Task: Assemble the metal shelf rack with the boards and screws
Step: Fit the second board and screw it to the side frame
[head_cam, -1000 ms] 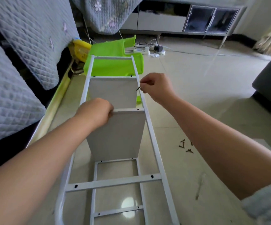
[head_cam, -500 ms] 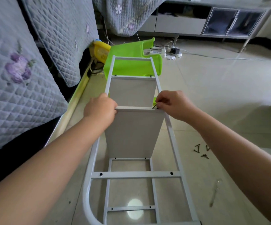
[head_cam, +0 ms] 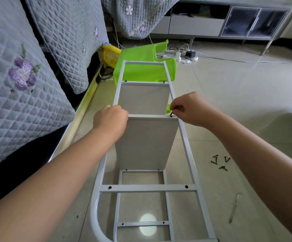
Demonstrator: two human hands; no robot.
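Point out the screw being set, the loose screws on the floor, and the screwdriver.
screw (head_cam: 171,113), head view, dark shank under the fingertips.
loose screws (head_cam: 220,161), head view, middle of the cluster.
screwdriver (head_cam: 234,209), head view, mid-shaft.

The left hand (head_cam: 111,119) grips the near board's (head_cam: 147,144) top edge at its left corner, fingers (head_cam: 114,107) curled over the white metal rack frame (head_cam: 188,149) lying on the floor. The right hand (head_cam: 190,109) pinches a dark screw (head_cam: 171,113), its tip just below the fingertips at a hole in the crossbar's right end. Right of that hand's forearm, loose screws (head_cam: 219,161) and a screwdriver (head_cam: 234,209) lie on the floor, with a second board (head_cam: 144,99) beyond the fingers.
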